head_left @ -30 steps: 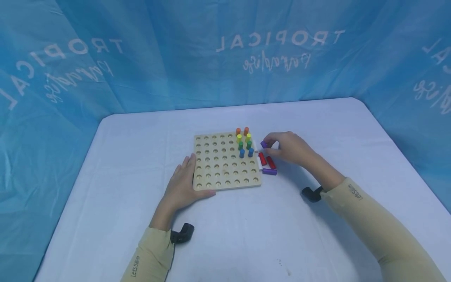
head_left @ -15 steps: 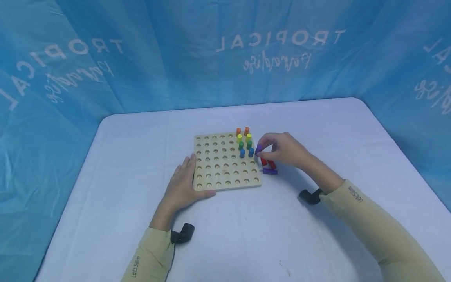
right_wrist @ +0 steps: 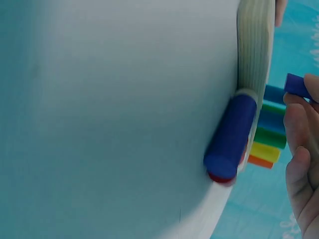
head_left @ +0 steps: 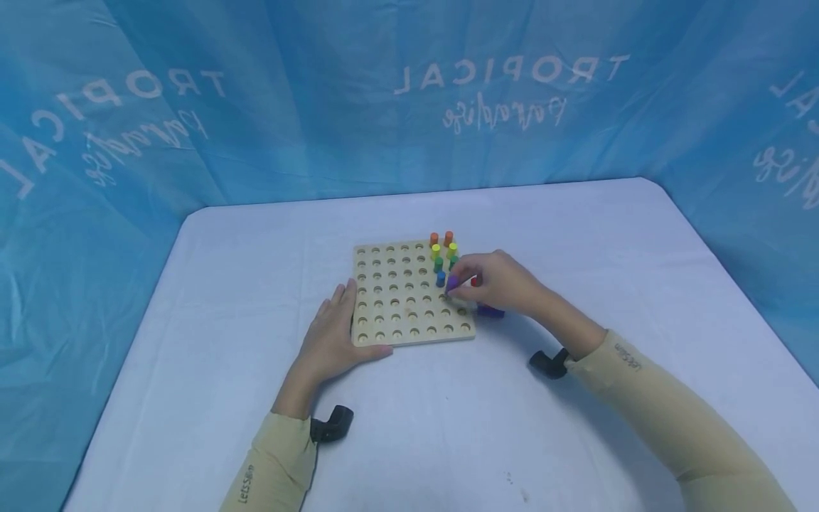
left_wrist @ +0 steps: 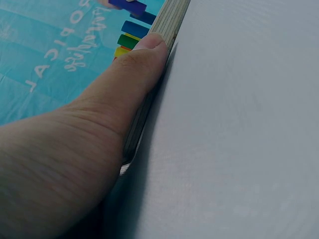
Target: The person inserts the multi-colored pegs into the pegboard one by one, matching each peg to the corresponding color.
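A wooden pegboard (head_left: 411, 311) with rows of round holes lies flat. Orange, yellow, green and blue pegs stand in its far right part, among them an orange peg (head_left: 448, 237) and a blue peg (head_left: 441, 279). Thumb and fingers of my right hand (head_left: 502, 284) pinch a purple peg (head_left: 452, 282) over the right side of the board, close to the blue pegs; whether its lower end is in a hole I cannot tell. My left hand (head_left: 328, 340) rests against the near left corner, straight fingers along the left edge, thumb (left_wrist: 134, 59) along the front edge.
Another purple peg (right_wrist: 232, 134) lies on the white table (head_left: 409, 427) beside the board's right edge. A red peg (head_left: 475, 282) shows partly beneath my right hand. A blue printed curtain (head_left: 358, 142) hangs behind the table.
My right hand has carried the purple peg left and toward me, from beside the board to over it. It now covers most of the loose red pegs. The left hand stays put.
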### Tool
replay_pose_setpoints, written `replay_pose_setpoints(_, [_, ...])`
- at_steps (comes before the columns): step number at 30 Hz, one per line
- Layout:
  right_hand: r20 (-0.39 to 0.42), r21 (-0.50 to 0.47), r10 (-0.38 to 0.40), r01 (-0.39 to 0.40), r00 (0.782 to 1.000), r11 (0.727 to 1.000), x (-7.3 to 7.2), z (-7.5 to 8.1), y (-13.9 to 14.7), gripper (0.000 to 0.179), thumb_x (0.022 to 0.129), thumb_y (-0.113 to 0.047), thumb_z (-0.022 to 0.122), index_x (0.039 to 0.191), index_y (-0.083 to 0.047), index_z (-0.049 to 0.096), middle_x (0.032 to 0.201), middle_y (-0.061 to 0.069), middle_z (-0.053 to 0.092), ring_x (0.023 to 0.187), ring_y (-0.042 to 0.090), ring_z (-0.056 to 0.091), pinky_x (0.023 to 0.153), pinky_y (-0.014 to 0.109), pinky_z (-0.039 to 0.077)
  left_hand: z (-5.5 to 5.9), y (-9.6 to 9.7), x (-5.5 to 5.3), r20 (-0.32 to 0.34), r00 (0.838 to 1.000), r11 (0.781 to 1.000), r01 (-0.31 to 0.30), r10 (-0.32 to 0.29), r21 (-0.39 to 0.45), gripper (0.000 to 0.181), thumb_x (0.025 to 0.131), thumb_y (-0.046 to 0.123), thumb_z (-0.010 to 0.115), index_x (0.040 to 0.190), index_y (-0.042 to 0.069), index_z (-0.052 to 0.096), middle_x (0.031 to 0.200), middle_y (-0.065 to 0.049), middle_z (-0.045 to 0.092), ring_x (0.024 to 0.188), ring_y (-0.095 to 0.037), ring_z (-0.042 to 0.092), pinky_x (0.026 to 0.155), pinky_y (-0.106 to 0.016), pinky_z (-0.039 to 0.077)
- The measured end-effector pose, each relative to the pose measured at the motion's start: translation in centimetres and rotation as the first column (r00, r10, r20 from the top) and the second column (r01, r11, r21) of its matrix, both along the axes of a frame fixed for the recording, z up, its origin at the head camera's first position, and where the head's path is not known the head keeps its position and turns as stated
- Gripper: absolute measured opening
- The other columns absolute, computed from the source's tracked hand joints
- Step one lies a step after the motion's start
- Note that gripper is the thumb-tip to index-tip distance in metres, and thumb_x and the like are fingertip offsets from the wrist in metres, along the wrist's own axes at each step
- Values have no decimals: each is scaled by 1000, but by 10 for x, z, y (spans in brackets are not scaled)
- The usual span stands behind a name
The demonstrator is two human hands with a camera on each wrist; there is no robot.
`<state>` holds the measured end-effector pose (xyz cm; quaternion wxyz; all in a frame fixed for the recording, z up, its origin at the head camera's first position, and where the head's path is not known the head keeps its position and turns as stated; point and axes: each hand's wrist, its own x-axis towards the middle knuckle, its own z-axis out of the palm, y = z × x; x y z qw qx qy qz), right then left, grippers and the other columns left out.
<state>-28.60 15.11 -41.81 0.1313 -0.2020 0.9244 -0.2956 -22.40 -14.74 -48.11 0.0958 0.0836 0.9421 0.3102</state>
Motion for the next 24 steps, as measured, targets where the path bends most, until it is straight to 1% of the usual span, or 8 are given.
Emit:
replay_pose_setpoints(3, [13,18,9,-10,1000,1000,0,-1,-5,13,86,-28,78,97,-25,72,97,-7,76,80,11,67,65,29,54,0,0,0,1,1000,1000,2,-2,-2,139,63,68,82,161,12,0,168,-11,7,157,-29,3,128,-51,8])
replay_pose_setpoints(6, [6,35,29,-29,1000,999,0,-3,-7,12,86,-27,78,97,-24,72,98,-7,76,77,9,66,63,28,54,1,1,0,1,1000,1000,4,-4,-5,139,63,69,82,161,12,0,168,-11,8,157,-29,3,128,-50,8])
replay_pose_setpoints(10, [-8,41,46,-46,999,998,-1,-4,-8,13,86,-27,78,97,-24,72,96,-8,76,74,8,66,63,28,53,0,1,-1,3,1000,1000,2,-2,-10,140,63,71,81,161,12,0,168,-10,8,157,-28,3,128,-49,8])
replay_pose_setpoints(15, [-12,45,58,-58,998,997,-2,-6,-8,13,87,-27,78,97,-24,72,96,-8,76,73,7,65,62,27,53,2,1,-1,0,1000,1000,6,-6,-4,139,63,69,81,161,11,0,168,-11,8,157,-29,4,128,-50,8])
replay_pose_setpoints(19, [-13,55,63,-62,998,997,-2,-7,-9,12,87,-27,78,97,-24,72,95,-8,76,76,8,65,65,27,52,4,1,0,2,1000,1000,6,-6,2,139,64,68,82,161,10,1,168,-11,8,156,-29,4,128,-50,8])
replay_pose_setpoints(24, [-20,70,64,-62,998,996,-2,-7,-11,13,86,-28,79,97,-26,72,96,-10,76,85,8,68,72,28,52,4,1,0,0,1000,1000,4,-4,0,139,64,67,82,160,10,1,168,-12,8,156,-29,4,128,-50,8])
